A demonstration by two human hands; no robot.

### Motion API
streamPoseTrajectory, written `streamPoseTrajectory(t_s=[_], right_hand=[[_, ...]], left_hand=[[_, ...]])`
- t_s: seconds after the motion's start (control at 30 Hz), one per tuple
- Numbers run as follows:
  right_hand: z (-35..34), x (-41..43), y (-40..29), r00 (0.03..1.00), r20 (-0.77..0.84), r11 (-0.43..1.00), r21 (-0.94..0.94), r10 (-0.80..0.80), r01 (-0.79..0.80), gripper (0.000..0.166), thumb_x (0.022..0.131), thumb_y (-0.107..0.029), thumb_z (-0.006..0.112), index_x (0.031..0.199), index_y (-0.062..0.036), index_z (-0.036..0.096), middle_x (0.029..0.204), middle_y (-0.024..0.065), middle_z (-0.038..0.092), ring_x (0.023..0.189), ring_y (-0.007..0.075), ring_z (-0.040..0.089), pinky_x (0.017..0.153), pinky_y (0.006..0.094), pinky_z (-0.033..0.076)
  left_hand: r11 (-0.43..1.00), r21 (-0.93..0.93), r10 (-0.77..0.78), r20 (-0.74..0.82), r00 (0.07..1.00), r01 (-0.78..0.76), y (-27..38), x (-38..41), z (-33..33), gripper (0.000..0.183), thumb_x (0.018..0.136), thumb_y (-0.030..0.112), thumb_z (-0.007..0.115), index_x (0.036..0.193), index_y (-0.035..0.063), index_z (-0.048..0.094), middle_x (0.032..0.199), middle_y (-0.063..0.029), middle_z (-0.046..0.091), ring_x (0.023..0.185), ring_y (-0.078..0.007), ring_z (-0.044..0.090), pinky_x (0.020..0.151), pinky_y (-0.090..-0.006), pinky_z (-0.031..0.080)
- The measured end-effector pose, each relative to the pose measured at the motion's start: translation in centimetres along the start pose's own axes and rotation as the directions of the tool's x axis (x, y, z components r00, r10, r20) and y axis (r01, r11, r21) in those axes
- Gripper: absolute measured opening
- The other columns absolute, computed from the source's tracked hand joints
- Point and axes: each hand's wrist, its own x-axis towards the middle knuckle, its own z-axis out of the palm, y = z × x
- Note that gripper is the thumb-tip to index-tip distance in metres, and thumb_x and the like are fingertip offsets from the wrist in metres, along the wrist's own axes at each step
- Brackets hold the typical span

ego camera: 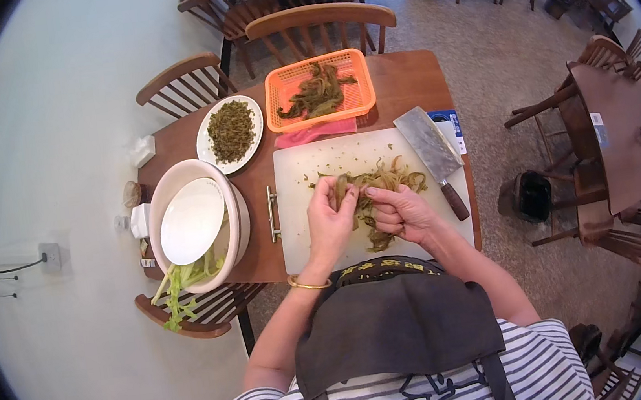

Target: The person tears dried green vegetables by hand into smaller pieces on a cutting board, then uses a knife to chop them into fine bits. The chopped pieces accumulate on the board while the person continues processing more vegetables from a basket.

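Observation:
My left hand (327, 220) holds a limp piece of olive-green pickled greens (341, 190) between thumb and fingers, above a white cutting board (298, 161). Close beside it, my right hand (404, 214) has its fingers curled, with thumb and forefinger pinching at the greens. More leafy strands (392, 177) lie on the board behind and between both hands, with small chopped bits scattered around. A cleaver (426, 140) with a dark wooden handle rests across the board's right side, its blade pointing away from me.
Behind the board stands an orange plastic basket (368, 99) holding more greens, with a pink cloth (316, 133) before it. To the left are a plate (259, 139) of chopped greens and a pale tub (243, 220) containing a white plate (192, 220) and leafy celery (180, 293). Wooden chairs (320, 13) flank the table.

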Motion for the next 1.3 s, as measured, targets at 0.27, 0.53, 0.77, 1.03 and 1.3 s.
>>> streamPoseTrajectory(t_s=[0.27, 0.53, 0.77, 1.03, 1.3], right_hand=[[-0.4, 0.1, 1.2, 0.999, -0.048, 0.998, 0.051, -0.021, 0.023, 0.013, 0.093, -0.020, 0.056, 0.084, -0.0099, 0.055, 0.050, -0.0096, 0.028, 0.038, 0.0023, 0.022, 0.036, 0.0205, 0.018], [-1.9, 0.5, 0.7, 0.993, 0.017, 0.970, 0.215, -0.117, 0.111, 0.012, 0.089, -0.017, 0.060, 0.095, -0.0066, 0.057, 0.053, -0.0098, 0.028, 0.041, 0.0031, 0.023, 0.040, 0.0206, 0.020], [-2.4, 0.1, -0.4, 0.959, 0.062, 0.949, 0.177, -0.275, 0.261, 0.011, 0.088, -0.003, 0.054, 0.098, -0.0056, 0.058, 0.058, -0.0077, 0.034, 0.045, 0.0021, 0.027, 0.041, 0.0193, 0.023], [-2.5, 0.2, -0.8, 0.924, -0.025, 0.923, -0.050, -0.382, 0.381, 0.011, 0.092, -0.013, 0.056, 0.097, -0.0032, 0.056, 0.060, -0.0076, 0.033, 0.049, 0.0033, 0.029, 0.044, 0.0209, 0.026], [-3.0, 0.8, -1.4, 0.888, -0.073, 0.891, -0.060, -0.453, 0.450, 0.025, 0.097, -0.025, 0.049, 0.089, -0.0024, 0.056, 0.063, -0.0052, 0.035, 0.055, 0.0051, 0.033, 0.051, 0.0214, 0.031]], left_hand=[[0.973, -0.148, -0.167, 0.081, 0.983, 0.178, 0.8, -0.4, -0.2, 0.013, 0.085, 0.001, 0.063, 0.090, 0.0014, 0.051, 0.081, -0.0035, 0.062, 0.065, -0.0059, 0.057, 0.055, -0.0211, 0.048], [0.882, -0.288, -0.346, 0.141, 0.928, 0.373, 0.7, -1.8, -0.9, 0.016, 0.082, 0.003, 0.068, 0.087, 0.0040, 0.052, 0.078, -0.0026, 0.062, 0.058, -0.0059, 0.055, 0.054, -0.0182, 0.044], [0.851, -0.313, -0.396, 0.144, 0.907, 0.421, 0.1, -3.1, -2.5, 0.017, 0.082, 0.003, 0.068, 0.085, 0.0070, 0.052, 0.077, -0.0010, 0.062, 0.057, -0.0062, 0.055, 0.053, -0.0181, 0.043], [0.807, -0.344, -0.439, 0.195, 0.877, 0.480, 0.6, -4.1, -2.7, 0.016, 0.082, 0.003, 0.068, 0.086, 0.0061, 0.052, 0.076, -0.0011, 0.061, 0.059, -0.0065, 0.055, 0.056, -0.0195, 0.045], [0.790, -0.347, -0.458, 0.214, 0.863, 0.506, 0.3, -4.4, -2.8, 0.016, 0.082, 0.002, 0.068, 0.088, 0.0056, 0.053, 0.081, -0.0034, 0.063, 0.062, -0.0081, 0.058, 0.059, -0.0203, 0.047]])
